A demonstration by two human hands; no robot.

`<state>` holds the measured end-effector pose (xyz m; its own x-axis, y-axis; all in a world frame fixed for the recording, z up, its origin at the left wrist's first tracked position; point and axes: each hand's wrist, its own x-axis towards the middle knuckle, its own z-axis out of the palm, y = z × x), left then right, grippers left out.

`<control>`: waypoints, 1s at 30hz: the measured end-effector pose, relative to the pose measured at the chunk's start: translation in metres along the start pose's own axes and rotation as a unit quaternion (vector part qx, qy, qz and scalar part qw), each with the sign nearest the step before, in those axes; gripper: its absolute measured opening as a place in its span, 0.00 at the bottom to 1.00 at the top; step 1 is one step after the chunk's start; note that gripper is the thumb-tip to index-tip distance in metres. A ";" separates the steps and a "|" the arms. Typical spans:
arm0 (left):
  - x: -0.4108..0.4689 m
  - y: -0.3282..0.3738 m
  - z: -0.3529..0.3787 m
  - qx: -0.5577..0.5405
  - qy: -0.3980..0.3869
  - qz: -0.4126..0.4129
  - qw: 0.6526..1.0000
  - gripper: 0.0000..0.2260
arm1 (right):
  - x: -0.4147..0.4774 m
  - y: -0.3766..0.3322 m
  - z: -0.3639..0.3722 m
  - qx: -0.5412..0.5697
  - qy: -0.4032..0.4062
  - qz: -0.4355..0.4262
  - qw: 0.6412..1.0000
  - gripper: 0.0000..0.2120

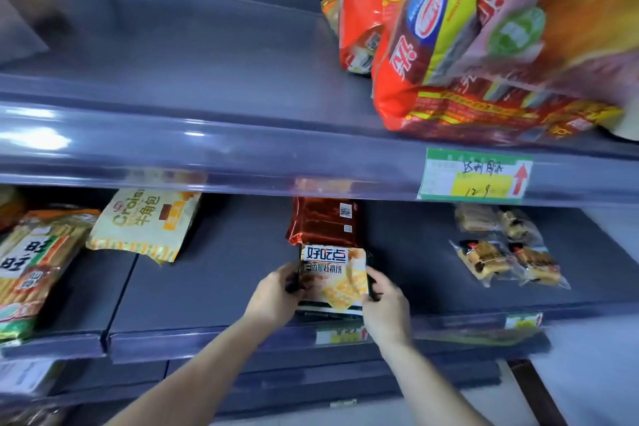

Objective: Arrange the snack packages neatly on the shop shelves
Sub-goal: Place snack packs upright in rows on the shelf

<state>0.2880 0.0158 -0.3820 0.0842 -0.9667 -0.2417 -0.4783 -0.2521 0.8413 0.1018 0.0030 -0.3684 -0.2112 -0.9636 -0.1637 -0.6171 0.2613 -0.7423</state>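
1. Two bare forearms reach in from 6 o'clock. The left hand point(276, 294) has its fingers and thumb curled round the left edge of a biscuit pack. The right hand point(383, 306) is clamped on the pack's right edge.
2. The biscuit pack point(333, 278), white and yellow with dark borders, lies flat at the front middle of the lower shelf point(207, 287). Its near edge sits just behind the shelf's front rail.
3. At 6 o'clock from the pack, a small price label point(340, 335) sits on the rail between the two wrists; its print is too blurred to read.
4. At 12 o'clock, a red foil pack point(325, 221) lies flat, and its near edge meets the biscuit pack's far edge.
5. At 10 o'clock, well apart, a pale yellow croissant bag point(145, 221) lies tilted. At 9 o'clock, on the neighbouring shelf panel, lies a long orange-and-green bag point(31, 263).
6. At 2 o'clock, four small clear-wrapped cakes point(501, 245) lie close together in two rows.
7. At 1 o'clock, a green-and-yellow price tag point(475, 175) with a red arrow is fixed to the upper shelf rail point(207, 149).
8. Above the tag, large red-and-orange bags point(484, 45) stand crowded on the upper shelf.
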 end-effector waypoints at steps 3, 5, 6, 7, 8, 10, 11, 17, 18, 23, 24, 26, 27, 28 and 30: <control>0.003 -0.002 0.000 -0.003 -0.005 0.006 1.000 0.22 | 0.011 0.007 0.007 0.002 0.008 0.008 1.000 0.24; 0.005 -0.004 -0.007 0.011 0.005 0.015 1.000 0.21 | 0.018 0.013 0.009 0.002 0.010 0.005 1.000 0.22; 0.007 -0.008 -0.014 0.038 0.022 0.016 0.999 0.21 | 0.022 0.015 0.011 -0.002 0.011 0.000 1.000 0.22; 0.008 -0.013 -0.022 0.077 0.049 0.016 0.996 0.21 | 0.026 0.016 0.012 -0.005 0.013 -0.005 1.000 0.22; 0.010 -0.019 -0.032 0.118 0.082 0.014 0.990 0.20 | 0.028 0.018 0.014 -0.008 0.017 -0.009 1.000 0.21; 0.014 -0.033 -0.056 0.176 0.136 0.006 0.975 0.18 | 0.030 0.018 0.018 -0.017 0.034 -0.017 0.999 0.21; 0.015 -0.040 -0.069 0.194 0.156 -0.004 0.969 0.18 | 0.030 0.018 0.019 -0.032 0.051 -0.025 0.998 0.21; 0.021 -0.069 -0.123 0.379 0.241 -0.116 0.886 0.22 | 0.023 0.004 0.028 -0.116 0.141 -0.111 0.977 0.19; 0.022 -0.072 -0.128 0.385 0.240 -0.132 0.881 0.24 | 0.022 0.001 0.030 -0.123 0.139 -0.126 0.975 0.19; 0.030 -0.080 -0.145 0.383 0.262 -0.114 0.878 0.17 | 0.020 -0.009 0.043 -0.128 0.107 -0.175 0.970 0.18; 0.030 -0.080 -0.148 0.365 0.264 -0.111 0.886 0.15 | 0.020 -0.010 0.045 -0.131 0.099 -0.177 0.970 0.17; 0.025 -0.082 -0.152 0.356 0.257 -0.099 0.893 0.15 | 0.019 -0.014 0.050 -0.141 0.083 -0.172 0.971 0.15; 0.020 -0.083 -0.153 0.366 0.253 -0.087 0.891 0.14 | 0.018 -0.016 0.052 -0.145 0.076 -0.169 0.972 0.14; 0.014 -0.083 -0.153 0.368 0.258 -0.069 0.891 0.14 | 0.016 -0.019 0.054 -0.143 0.071 -0.169 0.973 0.13; 0.000 -0.082 -0.149 0.321 0.292 -0.031 0.900 0.11 | 0.011 -0.025 0.057 -0.130 0.069 -0.173 0.974 0.11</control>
<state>0.4576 0.0300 -0.3787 0.4840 -0.8575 0.1743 -0.8477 -0.4101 0.3366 0.1588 -0.0170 -0.3886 -0.0447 -0.9846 0.1689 -0.8362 -0.0556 -0.5456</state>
